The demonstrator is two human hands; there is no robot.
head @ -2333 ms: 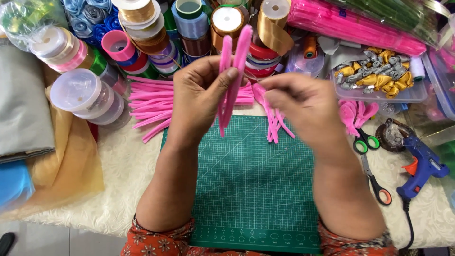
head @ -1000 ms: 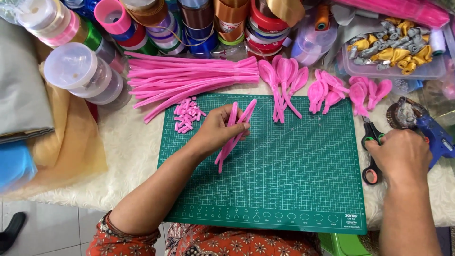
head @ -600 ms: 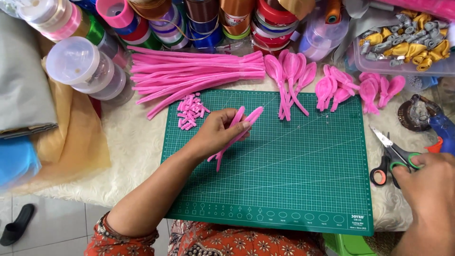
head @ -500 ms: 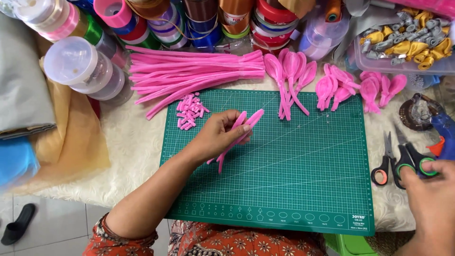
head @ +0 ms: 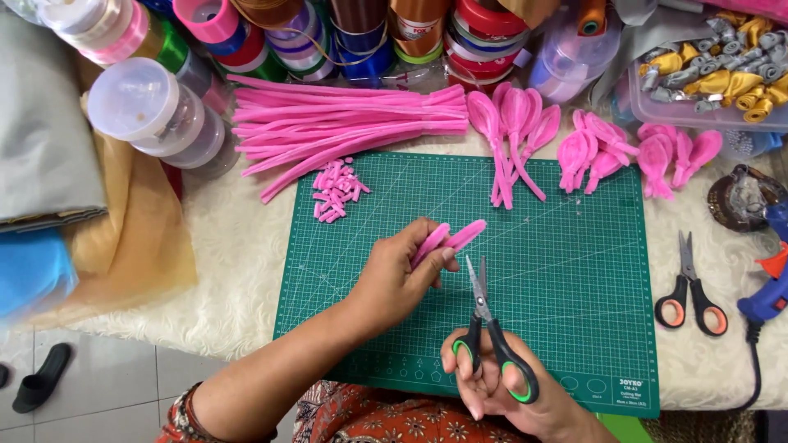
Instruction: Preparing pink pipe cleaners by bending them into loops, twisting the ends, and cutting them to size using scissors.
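**Blades near fingertips**

Your left hand (head: 394, 279) is curled shut around a bundle of pink stems (head: 450, 239), thumb and fingers pinching them so the ends poke out to the upper right, above the green mat (head: 566, 328). Your right hand (head: 501, 390) has its fingers through the green-lined loops of the scissors (head: 484, 328); the blades stand almost closed, tips pointing up and sitting just beside your left fingertips, below the stem ends.

Further out, a small pile of pink offcuts (head: 335, 190) lies at the mat's top left corner, finished petal loops (head: 513, 135) spread along its top edge, and uncut stems (head: 345, 127) are heaped behind them. A second pair of scissors (head: 689, 287), orange-lined, rests off the mat to the right, near a blue glue gun (head: 767, 287).

The risk, as I judge it, is the narrow gap: if the blades open and bite while this close to your left fingertips, they could nick skin. A loose pinch could also let the stems slide, giving uneven lengths.
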